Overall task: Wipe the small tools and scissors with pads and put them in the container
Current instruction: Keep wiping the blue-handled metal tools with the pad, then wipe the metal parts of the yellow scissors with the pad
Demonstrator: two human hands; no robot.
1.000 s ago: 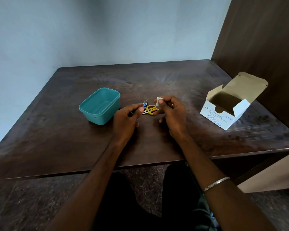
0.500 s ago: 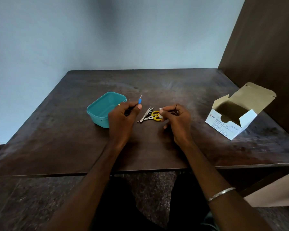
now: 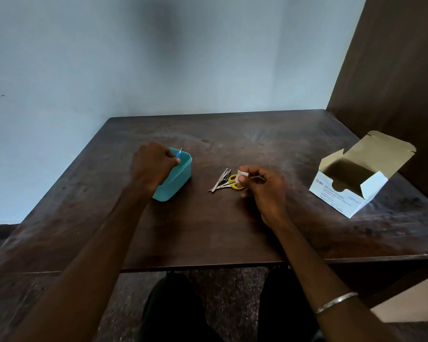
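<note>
My left hand (image 3: 152, 166) pinches a small blue-handled tool (image 3: 179, 156) with a thin metal tip, holding it over the open teal container (image 3: 181, 177). My right hand (image 3: 263, 191) pinches a small white pad (image 3: 240, 173) between thumb and fingers. Just left of that hand, yellow-handled scissors (image 3: 232, 182) and a few thin metal tools (image 3: 220, 180) lie together on the dark wooden table (image 3: 208, 230).
An open white box of alcohol swabs (image 3: 351, 186) sits at the right, lid flap up. A dark wooden panel (image 3: 393, 70) rises along the table's right side; a pale wall stands behind. The table's front edge runs just above my knees.
My left hand has carried the blue-handled tool leftward from beside the scissors to above the teal container. My right hand keeps hold of the pad near the scissors.
</note>
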